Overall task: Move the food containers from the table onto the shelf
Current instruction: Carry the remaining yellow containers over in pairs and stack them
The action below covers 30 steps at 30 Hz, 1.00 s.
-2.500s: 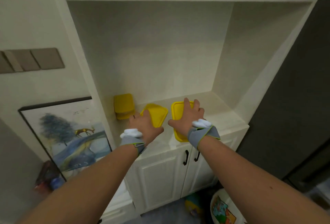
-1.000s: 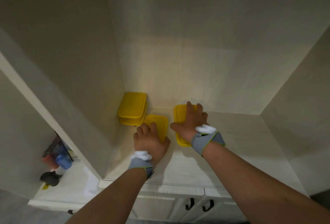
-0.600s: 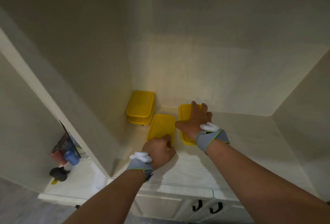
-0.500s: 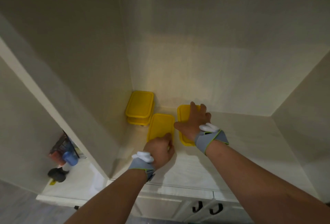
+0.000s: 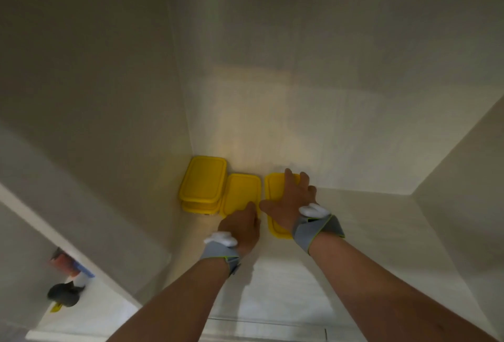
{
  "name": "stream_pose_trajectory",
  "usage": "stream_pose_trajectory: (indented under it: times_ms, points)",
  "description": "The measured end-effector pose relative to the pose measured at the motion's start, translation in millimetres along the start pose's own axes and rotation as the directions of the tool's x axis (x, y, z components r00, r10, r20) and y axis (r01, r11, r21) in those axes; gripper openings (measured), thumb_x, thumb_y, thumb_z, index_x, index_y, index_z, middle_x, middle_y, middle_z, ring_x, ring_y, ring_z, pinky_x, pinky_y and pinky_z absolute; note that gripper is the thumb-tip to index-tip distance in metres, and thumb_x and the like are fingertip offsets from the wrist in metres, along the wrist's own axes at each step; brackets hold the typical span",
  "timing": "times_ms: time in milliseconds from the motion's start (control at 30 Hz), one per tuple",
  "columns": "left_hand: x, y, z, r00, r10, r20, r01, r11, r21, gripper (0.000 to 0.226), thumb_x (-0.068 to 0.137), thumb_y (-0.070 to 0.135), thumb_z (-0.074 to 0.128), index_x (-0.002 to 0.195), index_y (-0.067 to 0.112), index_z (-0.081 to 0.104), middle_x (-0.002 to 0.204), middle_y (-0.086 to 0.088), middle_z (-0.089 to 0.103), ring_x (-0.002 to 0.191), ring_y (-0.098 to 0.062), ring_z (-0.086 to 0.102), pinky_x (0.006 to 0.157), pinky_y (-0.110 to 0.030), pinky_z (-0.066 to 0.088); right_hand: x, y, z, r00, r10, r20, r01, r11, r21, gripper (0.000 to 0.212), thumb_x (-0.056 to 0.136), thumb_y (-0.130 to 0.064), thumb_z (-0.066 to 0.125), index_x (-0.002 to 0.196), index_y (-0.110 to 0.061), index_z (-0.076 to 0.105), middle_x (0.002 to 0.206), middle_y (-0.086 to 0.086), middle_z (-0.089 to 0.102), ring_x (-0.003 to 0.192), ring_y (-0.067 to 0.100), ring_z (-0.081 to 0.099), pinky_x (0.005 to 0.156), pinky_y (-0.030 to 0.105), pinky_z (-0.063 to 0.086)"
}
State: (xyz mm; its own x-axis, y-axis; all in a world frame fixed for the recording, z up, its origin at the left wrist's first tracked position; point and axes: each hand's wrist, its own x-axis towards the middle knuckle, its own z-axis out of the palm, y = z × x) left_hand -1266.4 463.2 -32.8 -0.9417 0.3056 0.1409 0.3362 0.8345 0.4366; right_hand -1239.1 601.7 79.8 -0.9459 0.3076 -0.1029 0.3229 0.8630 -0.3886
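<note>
While both hands were on the shelf (image 5: 354,246), this was how things lay:

Stack: two yellow lidded containers, one on the other (image 5: 203,186), stood in the back left corner against the side wall.

Middle box: a yellow container (image 5: 240,191) sat just beside the stack, perhaps touching it, with its short end toward the person.

Right box: a third yellow container (image 5: 275,200) lay near the middle box with a narrow gap between, close to the back wall.

Left hand: the left hand (image 5: 241,225) was at the near end of the middle box, fingers curled under with the knuckles toward that end; I could not tell whether it gripped the rim or only pushed, and it looked like a nudge with nothing held.

Right hand: the right hand (image 5: 293,200) lay flat on the right box's lid, fingers spread and straight, pressing down and holding nothing.

Handling: the boxes looked like thin stiff plastic, light and probably empty, with smooth lids that would slide easily on the shelf.

Hold: the best grip seemed to be across the short sides under the lid rim; a flat palm on top would do for sliding.

Risk: a hard push might knock the stack askew.

Progress: all the containers in view were on the shelf; only squaring up seemed left.
</note>
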Motion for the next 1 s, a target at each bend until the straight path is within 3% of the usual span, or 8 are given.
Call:
stream_pose_trajectory:
  times_ms: [300, 433, 667, 833, 1000]
  points:
    - [15.1, 0.0, 1.8, 0.998, 0.029, 0.061, -0.033, 0.998, 0.06, 0.034, 0.103, 0.036, 0.036, 0.127, 0.016, 0.052, 0.104, -0.011, 0.066, 0.093, -0.03, 0.062, 0.07, -0.037, 0.039, 12.7, -12.3, -4.4, 1.0, 0.006, -0.014, -0.006, 1.0, 0.021, 0.108, 0.076, -0.057, 0.07, 0.157, -0.029, 0.005, 0.163, 0.01, 0.003, 0.139, 0.038, 0.023, 0.104, 0.045, 0.033]
    - [1.5, -4.1, -15.5, 0.995, 0.055, 0.079, -0.052, 0.998, -0.036, 0.017, 0.096, 0.04, 0.05, 0.091, 0.024, 0.05, 0.091, -0.004, 0.065, 0.089, -0.027, 0.061, 0.063, -0.032, 0.031, 22.4, -19.6, 5.0, 1.0, -0.004, 0.006, 0.004, 0.999, 0.052, 0.11, 0.074, -0.058, 0.07, 0.157, -0.029, 0.005, 0.163, 0.009, 0.002, 0.139, 0.039, 0.021, 0.104, 0.048, 0.035]
    - [-13.3, -28.1, -36.4, 0.993, -0.114, 0.034, 0.112, 0.993, 0.045, 0.038, 0.09, 0.052, 0.051, 0.064, 0.026, 0.041, 0.082, -0.002, 0.066, 0.084, -0.023, 0.062, 0.065, -0.033, 0.038, 44.6, -52.1, 36.4, 0.998, -0.02, 0.064, 0.015, 0.997, 0.082, 0.112, 0.069, -0.069, 0.066, 0.155, -0.03, 0.006, 0.161, 0.009, 0.005, 0.139, 0.041, 0.022, 0.104, 0.051, 0.036]
    - [-19.5, -43.3, -38.1, 0.972, -0.233, -0.018, 0.234, 0.969, 0.08, 0.049, 0.082, 0.064, 0.055, 0.058, 0.023, 0.041, 0.071, -0.001, 0.062, 0.078, -0.022, 0.061, 0.063, -0.033, 0.036, 52.4, -76.0, 58.7, 0.992, -0.014, 0.129, -0.004, 0.99, 0.14, 0.115, 0.068, -0.075, 0.062, 0.156, -0.029, 0.004, 0.163, 0.006, 0.003, 0.143, 0.04, 0.018, 0.109, 0.051, 0.031]
    - [-20.4, -52.4, -33.7, 0.956, -0.292, -0.013, 0.292, 0.952, 0.088, 0.055, 0.075, 0.073, 0.049, 0.055, 0.023, 0.041, 0.054, 0.004, 0.043, 0.072, -0.019, 0.06, 0.058, -0.031, 0.028, 59.2, -80.2, 63.9, 0.994, 0.03, 0.107, -0.05, 0.98, 0.191, 0.111, 0.073, -0.082, 0.052, 0.157, -0.028, 0.004, 0.165, 0.004, 0.001, 0.144, 0.038, 0.019, 0.11, 0.049, 0.03]
